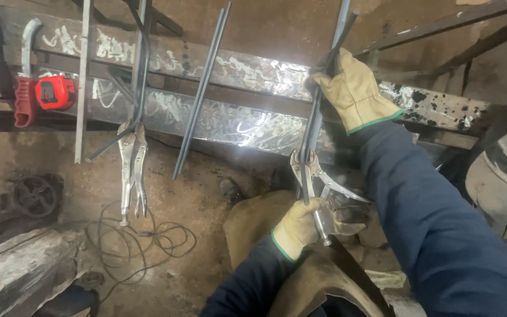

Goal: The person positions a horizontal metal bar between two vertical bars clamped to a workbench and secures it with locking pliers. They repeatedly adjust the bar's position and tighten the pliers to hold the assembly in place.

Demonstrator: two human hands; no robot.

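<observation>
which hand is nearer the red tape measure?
Left. The left hand grips locking pliers low at centre, far right of the red tape measure. The right hand holds the thin rods on the beam, farther right.

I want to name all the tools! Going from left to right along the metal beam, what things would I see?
Red clamp → red tape measure → silver locking pliers hanging down → loose dark rod → locking pliers in the left hand → right hand gripping rods.

Head-worn view, steeply downward, close.
</observation>
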